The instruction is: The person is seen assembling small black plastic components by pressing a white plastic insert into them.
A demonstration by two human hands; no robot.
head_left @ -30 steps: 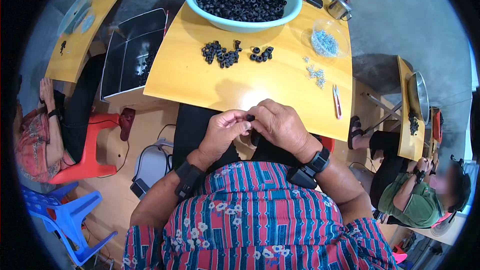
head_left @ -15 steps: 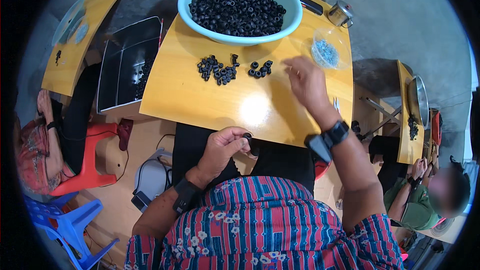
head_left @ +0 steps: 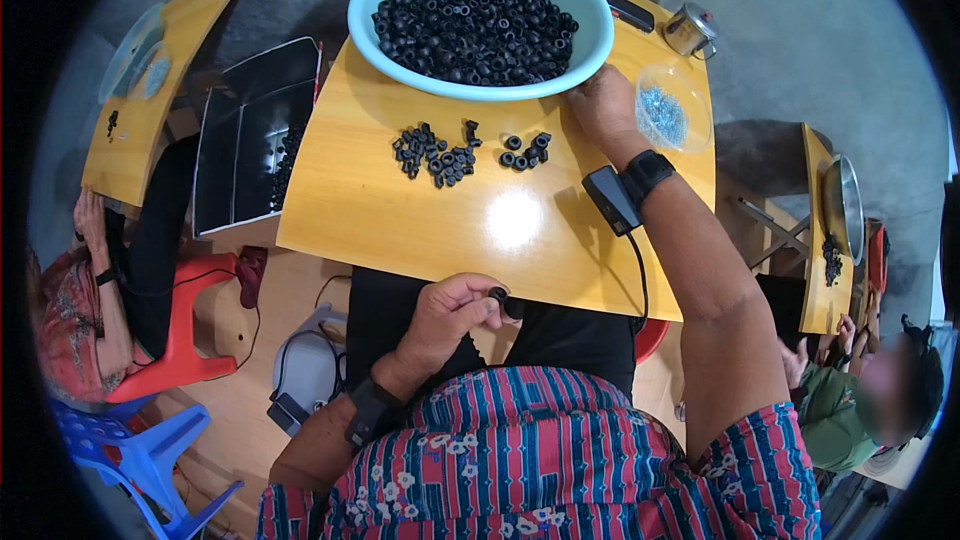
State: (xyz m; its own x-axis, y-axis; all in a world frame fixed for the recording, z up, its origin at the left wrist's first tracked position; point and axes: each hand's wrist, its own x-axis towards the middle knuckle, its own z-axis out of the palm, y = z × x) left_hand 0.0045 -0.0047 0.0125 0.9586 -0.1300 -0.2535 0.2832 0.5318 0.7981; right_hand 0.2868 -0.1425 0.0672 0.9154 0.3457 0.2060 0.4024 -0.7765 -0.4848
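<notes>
My left hand is closed around small black ring-like pieces, held just off the table's near edge. My right hand has reached to the lower right rim of a light blue basin. Its fingertips are tucked out of sight by the rim, so what they touch is hidden. Inside the basin lies a heap of black round pieces, some with open centres. On the table in front of it are a larger cluster of the same black pieces and a smaller group.
Right of my right hand stands a clear bowl of small bluish bits. Behind it are a metal cup and a dark flat object. A black-lined box sits left of the yellow table. People sit on both sides.
My right hand has moved from above the table, near the clear bowl, up to the basin's right rim. My left hand stays low with its black pieces.
</notes>
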